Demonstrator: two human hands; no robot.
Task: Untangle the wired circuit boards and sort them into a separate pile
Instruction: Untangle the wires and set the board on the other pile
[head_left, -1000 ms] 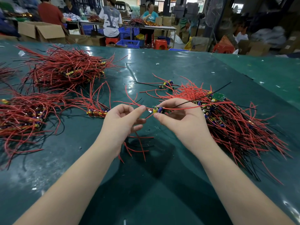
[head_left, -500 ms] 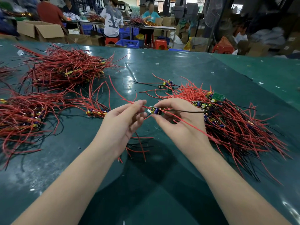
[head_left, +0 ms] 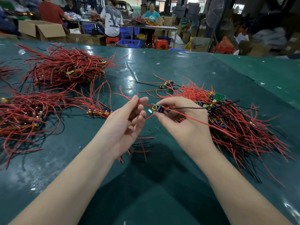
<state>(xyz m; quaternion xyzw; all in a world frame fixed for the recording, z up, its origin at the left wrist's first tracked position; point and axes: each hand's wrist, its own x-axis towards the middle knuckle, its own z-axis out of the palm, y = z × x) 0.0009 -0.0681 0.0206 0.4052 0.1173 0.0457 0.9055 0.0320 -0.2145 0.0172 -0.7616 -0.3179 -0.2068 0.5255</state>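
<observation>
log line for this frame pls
right hand: holds circuit board | left hand: pinches its red wire | tangled pile: right | table

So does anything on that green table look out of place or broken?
Nothing looks broken. One green circuit board lies bare side up on the right-hand pile, and small white scraps dot the table.
</observation>
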